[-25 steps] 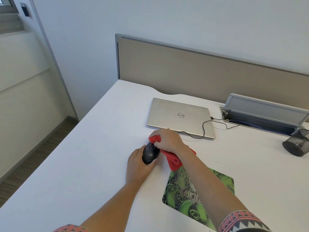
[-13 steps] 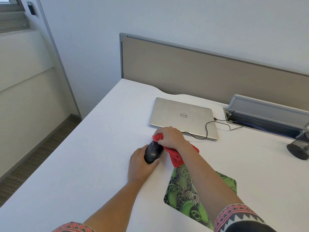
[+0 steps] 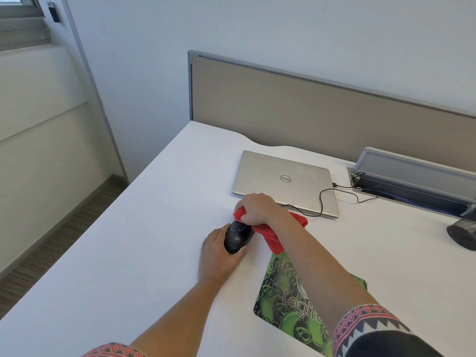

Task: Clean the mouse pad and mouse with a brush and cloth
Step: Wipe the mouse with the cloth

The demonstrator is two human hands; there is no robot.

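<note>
A white desk (image 3: 128, 253) backed by a beige partition (image 3: 309, 112) carries a closed silver laptop (image 3: 278, 173), its black cable (image 3: 322, 199) looping off to the right. Nearer the person lies a green-and-black mouse pad (image 3: 280, 305), partly covered by the right forearm. Just left of the pad's far corner, the left hand (image 3: 216, 258) rests on the desk, fingers curled around the near end and left side of a black mouse (image 3: 237, 238). The right hand (image 3: 257, 208) grips a bunched red cloth (image 3: 270, 235) and presses it onto the mouse's far end (the cloth's loose tail trails down to the pad's edge).
</note>
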